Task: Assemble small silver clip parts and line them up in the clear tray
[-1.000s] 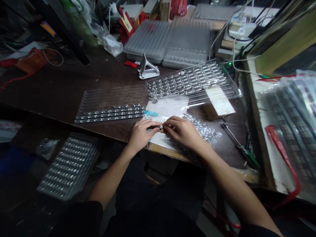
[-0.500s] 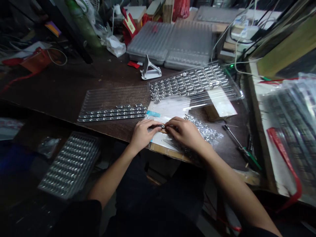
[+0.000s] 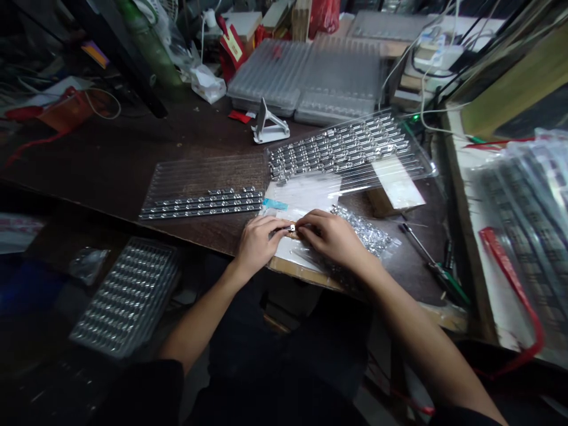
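Observation:
Between thumb and fingers, my left hand [image 3: 260, 241] pinches a small shiny metal part [image 3: 291, 228] over white paper [image 3: 306, 198] at the table's front edge. My right hand [image 3: 331, 235] is closed too, its fingertips meeting the part's right end; whether they hold a separate piece is hidden. Just beyond my right hand lies a clear bag of small metal pieces [image 3: 366, 232]. To the left, a clear ribbed tray [image 3: 204, 177] carries rows of metal parts along its near side. Behind the paper, a second tray [image 3: 355, 188] is largely filled with similar parts.
A white-topped block [image 3: 397, 183] and a green-handled screwdriver [image 3: 448, 283] lie to the right. Stacked clear trays [image 3: 270, 77] and a white stand [image 3: 271, 127] are at the back. More filled trays [image 3: 126, 296] sit low on the left. Bagged parts [image 3: 528, 207] line the right side.
The small metal part has turned slightly in my fingers and now shows a brighter face. Both hands stay nearly in place; the trays have not moved.

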`<state>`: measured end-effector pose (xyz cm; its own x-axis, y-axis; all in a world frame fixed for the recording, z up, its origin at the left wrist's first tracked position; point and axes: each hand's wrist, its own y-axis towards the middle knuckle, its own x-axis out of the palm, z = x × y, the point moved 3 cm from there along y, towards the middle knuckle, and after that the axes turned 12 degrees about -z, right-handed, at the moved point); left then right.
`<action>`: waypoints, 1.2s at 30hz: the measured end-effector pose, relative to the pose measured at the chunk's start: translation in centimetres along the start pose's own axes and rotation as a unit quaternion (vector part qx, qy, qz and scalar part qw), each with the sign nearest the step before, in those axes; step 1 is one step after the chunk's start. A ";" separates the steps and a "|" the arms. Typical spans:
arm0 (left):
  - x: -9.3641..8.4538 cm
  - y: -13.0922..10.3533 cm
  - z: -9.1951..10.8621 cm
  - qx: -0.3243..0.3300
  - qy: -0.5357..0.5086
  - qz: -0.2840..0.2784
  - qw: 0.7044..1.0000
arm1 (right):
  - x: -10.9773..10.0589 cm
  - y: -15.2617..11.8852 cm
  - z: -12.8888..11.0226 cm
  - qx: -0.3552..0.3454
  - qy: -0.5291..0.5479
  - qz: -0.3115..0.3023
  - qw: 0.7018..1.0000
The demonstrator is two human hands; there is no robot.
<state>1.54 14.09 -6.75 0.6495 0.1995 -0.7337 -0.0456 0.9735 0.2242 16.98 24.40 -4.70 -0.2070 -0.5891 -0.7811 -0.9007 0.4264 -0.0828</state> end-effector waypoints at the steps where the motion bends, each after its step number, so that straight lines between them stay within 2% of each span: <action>1: -0.1 0.0 -0.1 -0.005 -0.012 0.013 1.000 | 0.0 0.0 0.0 -0.002 0.001 0.000 1.000; 6: -1.1 -0.5 -1.1 -0.083 -0.126 0.114 0.982 | -0.2 0.1 0.2 -0.006 0.001 -0.007 1.000; 11: -1.3 -0.2 -1.9 -0.088 -0.220 0.075 0.969 | -0.3 0.0 0.4 -0.010 0.007 -0.004 1.000; 15: -3.0 1.0 -2.7 -0.073 -0.267 0.020 0.961 | -0.3 0.1 0.5 -0.006 0.009 -0.005 1.000; 18: -5.3 3.0 -3.8 -0.061 -0.194 0.000 0.979 | -0.3 0.1 0.6 -0.008 0.007 -0.006 1.000; 22: -7.8 6.2 -5.9 -0.102 -0.074 0.027 0.992 | -0.4 0.0 0.7 -0.007 0.007 -0.003 1.000; 25: -7.8 7.5 -6.5 -0.100 0.005 -0.016 0.995 | -0.7 -0.2 0.6 -0.004 0.009 0.001 1.000; 28: -7.7 7.3 -6.7 -0.077 0.103 -0.056 0.990 | -1.0 -0.3 0.4 0.001 0.010 0.000 1.000; 32: -8.4 6.3 -7.2 -0.099 0.226 -0.035 0.968 | -1.1 -0.4 0.1 0.006 -0.002 -0.004 1.000; 36: -8.2 6.8 -7.1 -0.091 0.203 -0.029 0.975 | -1.0 -0.5 -0.1 0.013 -0.015 -0.015 1.000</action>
<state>-9.50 19.83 -3.79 0.3031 0.1363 -0.9432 -0.1765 0.9806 0.0850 17.62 24.74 -3.81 -0.1689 -0.5812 -0.7961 -0.8958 0.4273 -0.1219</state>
